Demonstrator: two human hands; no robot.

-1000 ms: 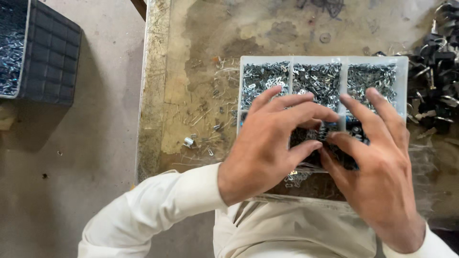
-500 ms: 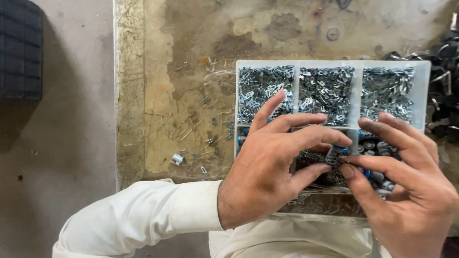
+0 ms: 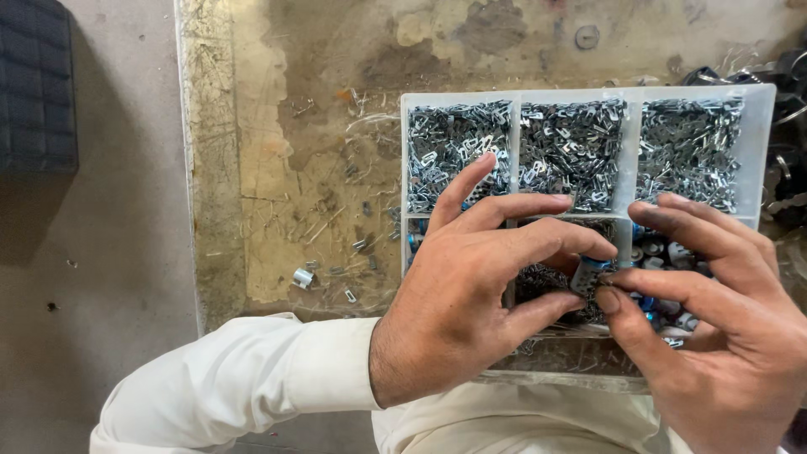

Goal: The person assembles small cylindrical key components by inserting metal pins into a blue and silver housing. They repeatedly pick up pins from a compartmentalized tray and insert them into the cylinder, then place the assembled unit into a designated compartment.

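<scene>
Both hands are pinched on the same tiny part rn: the left hand point(image 3: 471, 294) has thumb + forefinger closed on a small grey metal cylinder with a blue end point(image 3: 588, 273), and the right hand point(image 3: 714, 336) meets it from the other side w/ its thumb and fingertips on or right at the piece, can't tell exactly how much of it the right one grips. The part sits in the air between the fingertips, just above the near row of a clear plastic compartment tray point(image 3: 761, 143). As for progress, I'd guess it's mid-way thru one piece, the bins are full, and there's no finished pile in view, so hard to say how many are done. Under the right hand there's a bin of small blue-and-silver caps point(image 3: 660, 252), smooth, rounded, shiny. Under the left fingers is a darker bin of fine grey bits, mostly hidden. Past the fingertips, the far row has 3 bins heaped w/ small stamped silver metal clips point(image 3: 572, 147), flat, bent, jagged looking, tangled together. Left of the left hand a scuffed, stained yellowish workbench top point(image 3: 277, 168) w/ a few stray clips and one loose small metal sleeve point(image 3: 303, 277). Far left, the corner of a dark plastic crate point(image 3: 38, 84) on the grey floor.
</scene>
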